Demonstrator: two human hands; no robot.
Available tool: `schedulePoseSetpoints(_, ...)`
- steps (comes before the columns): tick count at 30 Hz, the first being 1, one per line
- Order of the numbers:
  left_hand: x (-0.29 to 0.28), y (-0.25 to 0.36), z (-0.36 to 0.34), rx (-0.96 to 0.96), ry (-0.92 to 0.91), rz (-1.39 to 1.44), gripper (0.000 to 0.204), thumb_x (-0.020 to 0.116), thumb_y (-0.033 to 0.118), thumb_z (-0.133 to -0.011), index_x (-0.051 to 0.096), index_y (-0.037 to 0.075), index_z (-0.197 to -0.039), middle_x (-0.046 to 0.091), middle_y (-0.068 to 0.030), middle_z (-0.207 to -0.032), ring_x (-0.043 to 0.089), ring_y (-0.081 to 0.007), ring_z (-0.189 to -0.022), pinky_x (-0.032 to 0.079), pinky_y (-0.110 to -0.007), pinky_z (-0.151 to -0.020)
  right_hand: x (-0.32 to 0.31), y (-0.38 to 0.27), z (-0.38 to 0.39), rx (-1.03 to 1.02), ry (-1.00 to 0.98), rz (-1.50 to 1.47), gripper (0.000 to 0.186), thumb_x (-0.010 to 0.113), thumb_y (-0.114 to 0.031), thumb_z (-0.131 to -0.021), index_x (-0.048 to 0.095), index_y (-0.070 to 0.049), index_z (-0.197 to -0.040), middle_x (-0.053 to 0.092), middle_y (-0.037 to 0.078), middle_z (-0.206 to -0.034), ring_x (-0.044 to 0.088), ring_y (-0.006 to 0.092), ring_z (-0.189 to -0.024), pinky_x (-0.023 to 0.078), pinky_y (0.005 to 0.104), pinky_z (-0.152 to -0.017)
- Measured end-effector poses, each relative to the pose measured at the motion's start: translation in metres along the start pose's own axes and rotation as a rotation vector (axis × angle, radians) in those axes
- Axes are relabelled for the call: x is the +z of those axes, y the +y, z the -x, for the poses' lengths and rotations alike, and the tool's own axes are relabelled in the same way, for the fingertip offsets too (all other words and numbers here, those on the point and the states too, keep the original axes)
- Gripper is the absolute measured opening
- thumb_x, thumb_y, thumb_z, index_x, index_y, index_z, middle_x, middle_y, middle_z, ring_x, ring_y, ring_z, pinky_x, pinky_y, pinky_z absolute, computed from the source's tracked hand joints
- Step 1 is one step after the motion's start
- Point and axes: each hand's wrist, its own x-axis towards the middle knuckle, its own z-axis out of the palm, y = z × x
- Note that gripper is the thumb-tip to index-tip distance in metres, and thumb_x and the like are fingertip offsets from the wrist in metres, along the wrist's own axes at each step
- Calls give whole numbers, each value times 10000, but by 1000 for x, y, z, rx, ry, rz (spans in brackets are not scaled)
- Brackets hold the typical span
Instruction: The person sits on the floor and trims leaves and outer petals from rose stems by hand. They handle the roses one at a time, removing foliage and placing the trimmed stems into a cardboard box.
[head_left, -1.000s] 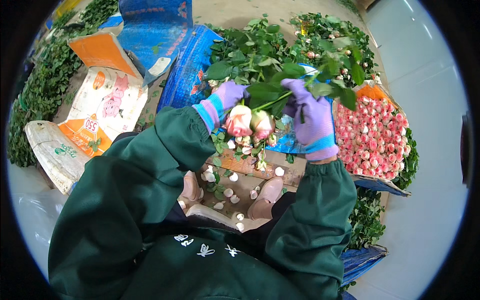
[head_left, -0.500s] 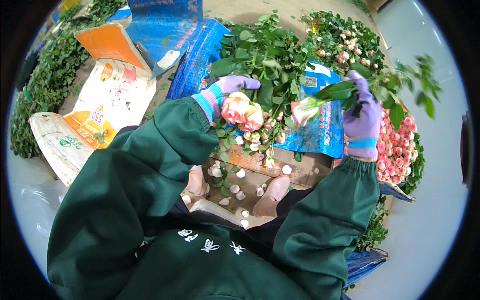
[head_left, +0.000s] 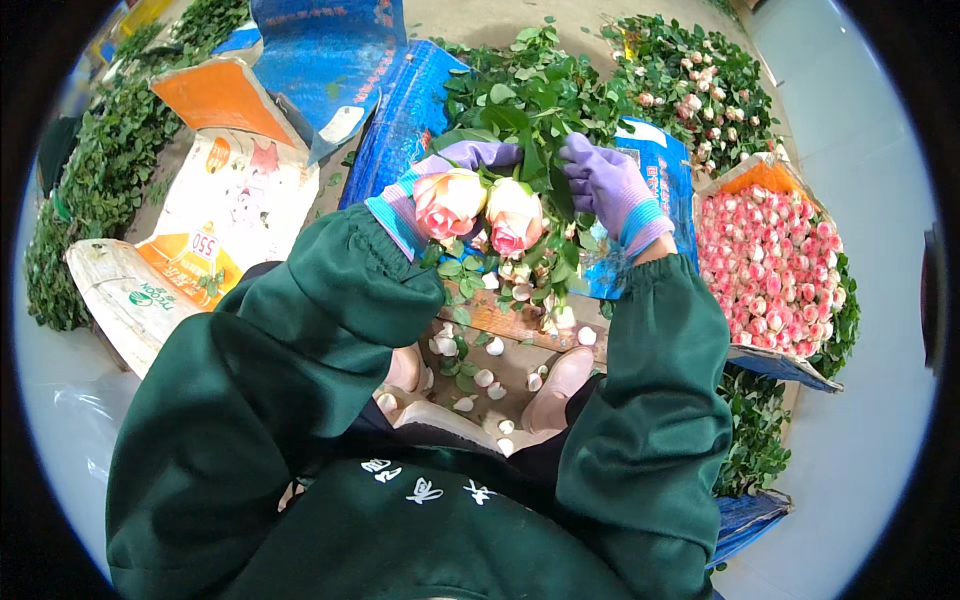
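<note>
While our purple-gloved left hand [head_left: 474, 154] clasps pale-pink roses [head_left: 449, 203], our half-curled purple-gloved right hand's [head_left: 606, 182] hold unclear, boxed pink-and-white blooms [head_left: 766, 268] look finished, leafy green stems [head_left: 515, 98] pending.

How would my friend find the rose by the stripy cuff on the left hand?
Start at the big green jacket and follow its left sleeve up to the purple-gloved left hand. Two large pale pink roses show there, side by side. You want the left rose, right by the striped cuff; its neighbour sits nearer the right hand.
</note>
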Motion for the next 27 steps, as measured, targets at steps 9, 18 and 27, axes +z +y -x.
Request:
schedulePoseSetpoints(9,16,32,18,31,190,249,330,469,48,-894,481,6,-1221,589,-104,-1105,599,-180,-955,490,-298,-869,55,-42,78,-584,-148,215,455,598,-61,-798,505,-62,-1243,513,92,-1247,541,150,-1027,428,275,-892)
schedulePoseSetpoints(18,15,43,28,267,-117,-333,403,663,-35,-679,565,42,-1062,606,-78,-1017,596,-160,-925,492,-293,-817,57,-37,76,-1012,-273,608,505,628,-66,-726,522,-89,-1219,477,145,-1267,412,299,-1227,313,385,-1035)
schedulePoseSetpoints(27,-7,15,20,44,-107,541,275,570,85,-845,538,21,-1111,609,-106,-1036,625,-197,-902,549,-310,-755,51,-50,93,-1030,14,456,391,629,-84,-774,553,-44,-1155,505,162,-1249,464,279,-1189,356,352,-991)
